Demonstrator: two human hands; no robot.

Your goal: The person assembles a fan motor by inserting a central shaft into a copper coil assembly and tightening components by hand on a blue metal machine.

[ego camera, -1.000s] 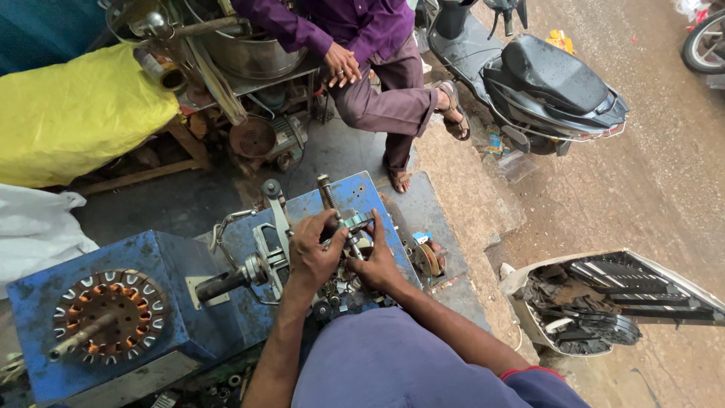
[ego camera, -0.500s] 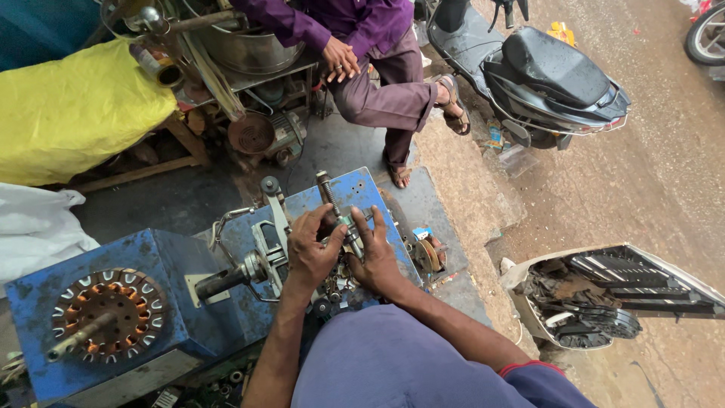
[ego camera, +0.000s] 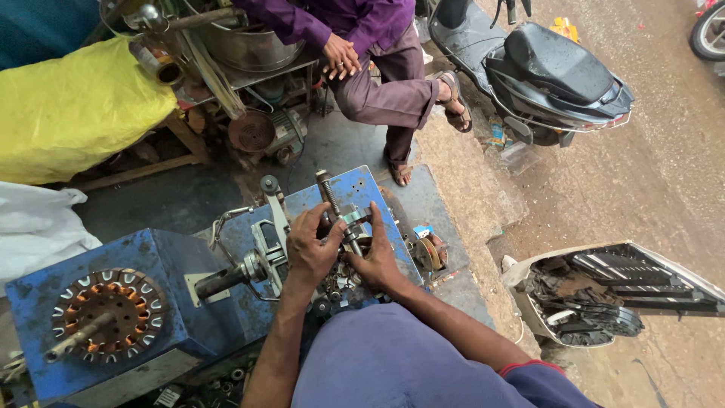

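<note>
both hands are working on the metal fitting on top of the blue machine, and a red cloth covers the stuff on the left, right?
One detail is off: the cloth on the left is yellow, not red, as the head view shows. The rest holds: the left hand and right hand are both on the metal fitting atop the blue machine.

Open street-side shop, daylight. Wet concrete floor (ego camera: 174, 200), dirt road (ego camera: 657, 174), parked scooter (ego camera: 559, 72), yellow sack (ego camera: 72, 113), possibly grain.

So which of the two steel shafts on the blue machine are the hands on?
The upright threaded shaft on the right; both hands grip its clamp. The other shaft sticks out of the copper-wound stator, untouched, at far left.
</note>
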